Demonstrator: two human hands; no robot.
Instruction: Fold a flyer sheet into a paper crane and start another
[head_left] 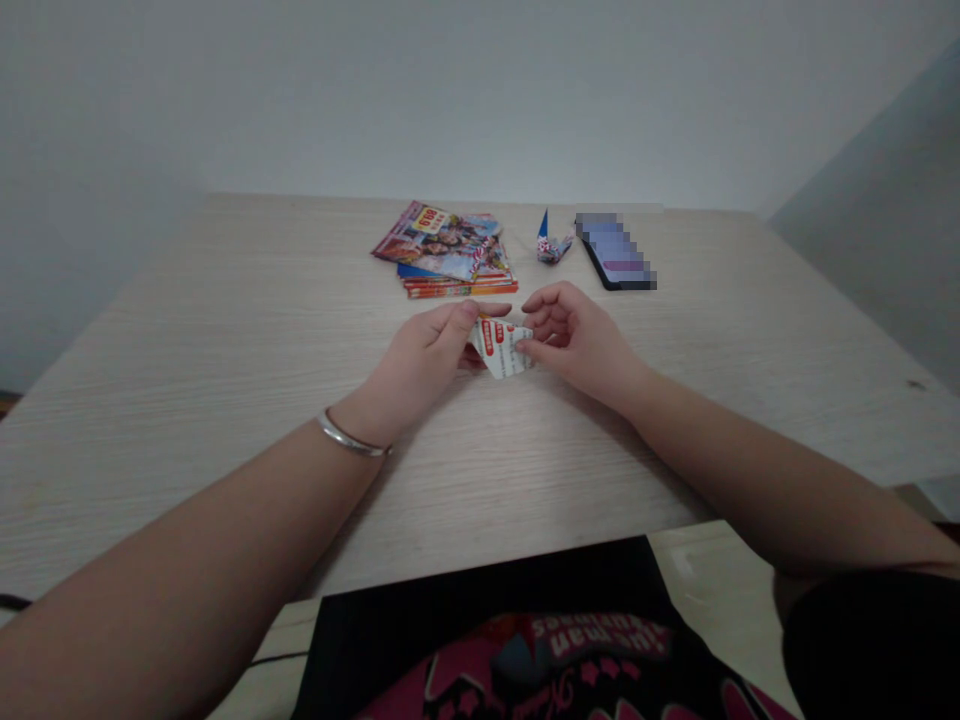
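Observation:
Between my two hands is a small piece of folded paper (pixel 504 350), white with red and dark print. My left hand (pixel 435 345) grips its left side, thumb on top and fingers partly hidden behind it. On the right edge, the thumb of my right hand (pixel 577 340) presses against the paper, with the other fingers curled above and behind. The paper is held just above the table, its lower edge coming to a blunt point. A silver bangle (pixel 352 436) circles my left wrist.
Beyond my hands lies a stack of colourful printed leaflets (pixel 450 245). A folded paper crane (pixel 552 245) stands to its right, beside a dark phone (pixel 615 250) with a blurred screen. The pale wooden table (pixel 225 330) meets a wall at the back.

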